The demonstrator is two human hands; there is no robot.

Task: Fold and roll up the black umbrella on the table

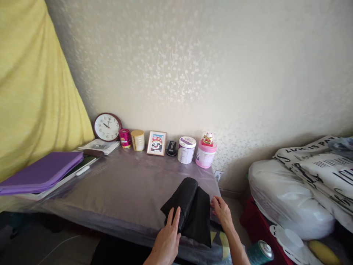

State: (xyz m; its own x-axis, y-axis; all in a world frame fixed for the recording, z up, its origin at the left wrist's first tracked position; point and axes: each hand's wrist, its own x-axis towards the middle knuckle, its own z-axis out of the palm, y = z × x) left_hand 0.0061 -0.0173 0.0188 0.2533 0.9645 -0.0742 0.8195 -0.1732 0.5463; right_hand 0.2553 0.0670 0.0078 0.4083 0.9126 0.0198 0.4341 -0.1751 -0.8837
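Bundle (190,209), black and smooth, part rolled, part flat, lies at the table's (124,187) front edge; left hand (168,235), fingers extended, touches it; right hand (222,212) curls beside it, grip unclear.

Black sheet (199,217) partly hidden by the left hand (167,239); both forearms (237,247) cut off by the bottom edge.
At five o'clock, whether the right hand's (222,212) fingertips touch the sheet cannot be told. Between four and five, the bottom edge crops a spray can (257,253). At three, a printed cushion (335,173) runs off the right edge; at nine, the left edge clips a purple folder (41,171); at ten, a yellow curtain (30,66) passes out of view. Near centre, the white tin's (186,151) small print is unreadable.
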